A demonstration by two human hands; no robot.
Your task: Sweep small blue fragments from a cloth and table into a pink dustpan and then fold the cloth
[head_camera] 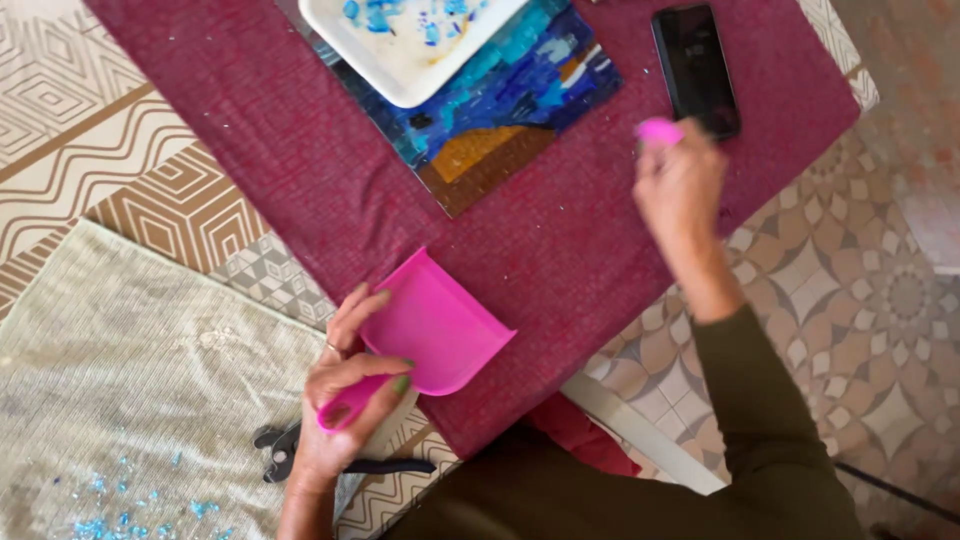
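Head view: my two hands work over the maroon woven cloth (300, 160).

My left hand (335, 415) curls its fingers around the bright pink plastic dustpan (435, 325) at the cloth's near edge; my right hand (680, 190) pinches a small pink brush handle (659, 131) beside the black phone (695, 68).

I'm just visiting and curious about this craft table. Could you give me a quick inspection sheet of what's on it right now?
Surface: dark red cloth over a patterned table; a pale woven mat at the left.
Job's things: pink dustpan on the cloth, its handle held in the left hand; right hand closed on a small pink tool.
Clutter: blue mosaic panel, white tray of chips on it, black phone, black nippers, blue glass chips on the mat.
Fingers: both hands' curled around their handles.
Cables: nothing seen.
Surroundings: patterned tile floor.
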